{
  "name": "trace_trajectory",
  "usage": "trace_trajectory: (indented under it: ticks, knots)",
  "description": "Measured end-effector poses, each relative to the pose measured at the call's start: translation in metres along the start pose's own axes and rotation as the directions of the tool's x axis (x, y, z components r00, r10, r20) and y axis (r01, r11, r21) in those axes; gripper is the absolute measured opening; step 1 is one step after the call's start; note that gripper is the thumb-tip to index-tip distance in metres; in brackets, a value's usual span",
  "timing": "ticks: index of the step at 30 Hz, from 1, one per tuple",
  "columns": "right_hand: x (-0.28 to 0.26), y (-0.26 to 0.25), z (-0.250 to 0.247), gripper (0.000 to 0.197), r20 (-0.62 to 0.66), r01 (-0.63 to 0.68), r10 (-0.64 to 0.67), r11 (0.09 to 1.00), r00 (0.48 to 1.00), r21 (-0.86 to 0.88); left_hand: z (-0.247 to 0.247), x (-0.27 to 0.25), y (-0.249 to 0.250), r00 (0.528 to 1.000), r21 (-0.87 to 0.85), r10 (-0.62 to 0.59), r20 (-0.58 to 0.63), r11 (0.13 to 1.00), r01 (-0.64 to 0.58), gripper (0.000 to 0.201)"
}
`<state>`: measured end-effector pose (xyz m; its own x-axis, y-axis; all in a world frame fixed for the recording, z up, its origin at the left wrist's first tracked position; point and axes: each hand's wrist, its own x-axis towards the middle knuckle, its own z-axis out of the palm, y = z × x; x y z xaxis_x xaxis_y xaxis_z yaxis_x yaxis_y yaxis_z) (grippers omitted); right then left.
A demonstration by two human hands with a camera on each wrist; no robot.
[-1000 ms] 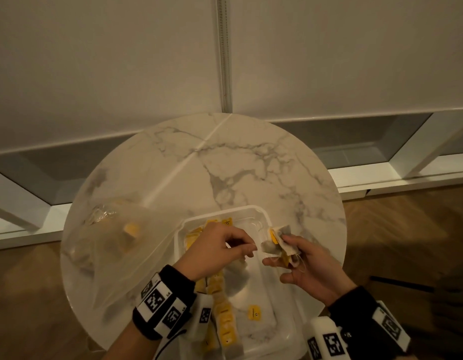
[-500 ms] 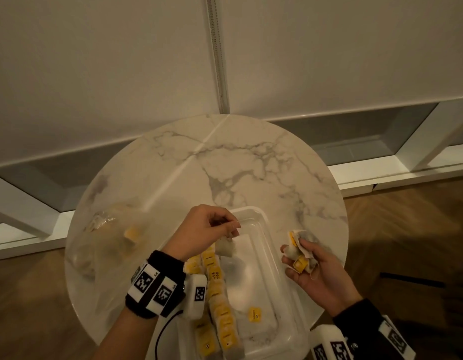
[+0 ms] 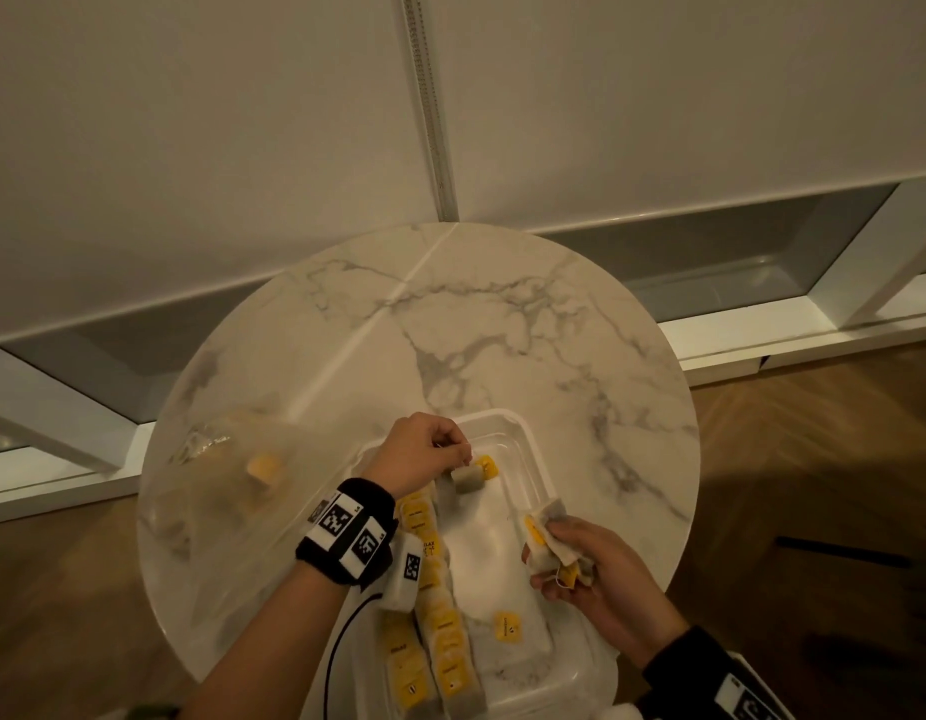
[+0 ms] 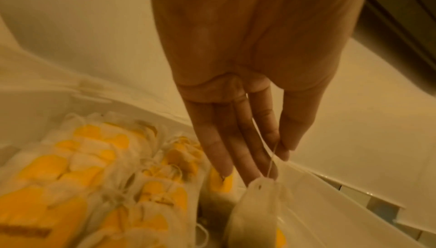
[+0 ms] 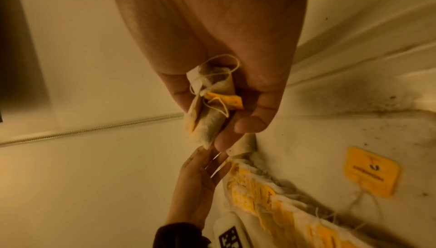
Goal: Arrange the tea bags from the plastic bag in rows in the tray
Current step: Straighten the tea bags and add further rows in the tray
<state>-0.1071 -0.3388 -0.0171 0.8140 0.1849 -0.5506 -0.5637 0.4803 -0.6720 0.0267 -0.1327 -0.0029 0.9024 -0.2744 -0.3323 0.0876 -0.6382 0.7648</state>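
Note:
A clear plastic tray (image 3: 531, 449) lies on the round marble table (image 3: 502, 324). Rows of tea bags with yellow tags (image 3: 434, 631) fill its left side (image 4: 99, 186). My left hand (image 3: 424, 454) hovers over the tray's far end and pinches the string of one tea bag (image 3: 468, 479), which hangs below the fingertips (image 4: 254, 213). My right hand (image 3: 585, 569) is at the tray's right rim, gripping a small bunch of tea bags (image 3: 551, 543) with tangled strings and a yellow tag (image 5: 210, 110). A loose yellow tag (image 3: 506, 627) lies on the tray floor.
The crumpled clear plastic bag (image 3: 232, 491) with a few tea bags inside lies on the table's left part. White wall panels and a window ledge stand behind the table. Wooden floor surrounds it.
My left hand took one tea bag from the right hand's bunch and carried it by its string toward the tray's far end. The right hand drew back to the tray's right rim.

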Motion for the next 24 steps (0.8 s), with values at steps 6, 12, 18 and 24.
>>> trace_trajectory:
  ticks: [6,12,18,24]
  knots:
    - [0.003,0.003,-0.006,0.028,0.021,0.007,-0.007,1.000,1.000,-0.020,-0.007,0.012,0.001,0.995,0.255,0.032,-0.092,0.967,-0.008,0.009]
    - [0.005,0.004,-0.009,0.029,0.045,0.000,0.002,0.999,0.999,-0.033,-0.017,0.020,0.009,0.992,0.515,0.053,-0.114,0.857,0.013,0.005]
    - [0.007,0.005,-0.012,0.031,0.062,0.002,0.000,0.999,0.998,-0.032,-0.017,0.024,0.012,0.985,0.613,0.083,-0.150,0.789,0.027,0.014]
    - [0.007,0.005,-0.012,0.031,0.076,0.007,-0.005,1.000,0.997,-0.027,-0.014,0.008,0.011,0.968,0.607,0.176,-0.177,0.794,-0.034,0.023]
